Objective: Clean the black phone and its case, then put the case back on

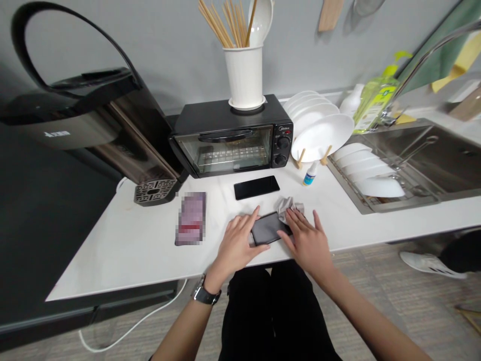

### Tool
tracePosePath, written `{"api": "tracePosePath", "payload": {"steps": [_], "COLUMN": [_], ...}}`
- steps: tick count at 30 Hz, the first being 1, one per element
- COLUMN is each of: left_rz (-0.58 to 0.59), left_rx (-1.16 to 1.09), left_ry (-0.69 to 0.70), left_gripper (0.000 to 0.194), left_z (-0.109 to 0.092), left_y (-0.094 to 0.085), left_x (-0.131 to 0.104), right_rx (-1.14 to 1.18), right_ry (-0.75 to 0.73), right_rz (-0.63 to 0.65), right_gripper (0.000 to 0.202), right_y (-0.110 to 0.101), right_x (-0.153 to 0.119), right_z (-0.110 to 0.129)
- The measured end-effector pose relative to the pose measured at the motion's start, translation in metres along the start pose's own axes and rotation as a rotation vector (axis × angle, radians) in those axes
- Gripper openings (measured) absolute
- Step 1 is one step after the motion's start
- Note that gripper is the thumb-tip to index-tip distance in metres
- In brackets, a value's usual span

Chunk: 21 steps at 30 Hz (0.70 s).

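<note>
Over the near edge of the smooth white bench (112, 260), your palms face down. Your left hand (236, 240) spreads thumb and fingers, gripping the left end of a flat, dark-glass smartphone (267, 229). Your right hand (310, 245) presses a crumpled grey cloth (285, 204) at its far right corner; I can't tell whether those fingers pinch it.

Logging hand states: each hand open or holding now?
Left hand: open, spread at the left end of the partly covered phone.
Right hand: fingers on the grey cloth; grip cannot be told.
</note>
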<state>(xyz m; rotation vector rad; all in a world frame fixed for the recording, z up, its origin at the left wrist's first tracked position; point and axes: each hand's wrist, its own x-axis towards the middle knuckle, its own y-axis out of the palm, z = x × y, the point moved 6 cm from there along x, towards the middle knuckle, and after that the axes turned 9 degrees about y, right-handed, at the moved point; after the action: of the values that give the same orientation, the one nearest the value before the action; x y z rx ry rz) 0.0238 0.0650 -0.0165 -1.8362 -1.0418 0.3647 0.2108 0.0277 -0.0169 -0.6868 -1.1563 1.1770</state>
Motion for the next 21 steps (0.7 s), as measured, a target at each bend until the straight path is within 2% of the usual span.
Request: {"api": "tracePosePath", "payload": {"steps": [5,7,10,12,14,18,19,21], "left_rz": [0.021,0.017,0.0,0.0,0.006,0.012,0.011,0.001], "left_rx": [0.032,0.03,0.005,-0.006,-0.006,0.015,0.015,0.004], "left_ry": [-0.008,-0.009,-0.014,-0.011,0.0,0.005,0.006,0.009], "left_gripper": [0.108,0.109,0.112,0.113,0.114,0.106,0.104,0.107], "left_z": [0.002,0.002,0.0,-0.001,-0.001,0.004,0.005,0.005], "left_y": [0.001,0.001,0.0,0.0,0.001,0.001,0.001,0.001], "left_x": [-0.001,-0.001,-0.001,0.0,-0.001,-0.003,-0.003,-0.003], "right_rx": [0.146,0.149,0.047,-0.007,0.014,0.199,0.218,0.189], "right_ry": [-0.169,-0.162,-0.029,0.025,-0.024,-0.223,-0.232,-0.17], "right_rz": [0.149,0.154,0.041,-0.018,-0.002,0.159,0.179,0.147], "right_gripper": [0.054,0.05,0.044,0.047,0.052,0.054,0.052,0.045], "right_y": [0.008,0.003,-0.012,-0.018,-0.015,0.004,0.006,0.007], "right_x": [-0.023,-0.019,-0.007,-0.008,-0.014,-0.019,-0.014,0.001], "right_z": [0.048,0.041,0.005,-0.004,0.01,0.057,0.058,0.041]}}
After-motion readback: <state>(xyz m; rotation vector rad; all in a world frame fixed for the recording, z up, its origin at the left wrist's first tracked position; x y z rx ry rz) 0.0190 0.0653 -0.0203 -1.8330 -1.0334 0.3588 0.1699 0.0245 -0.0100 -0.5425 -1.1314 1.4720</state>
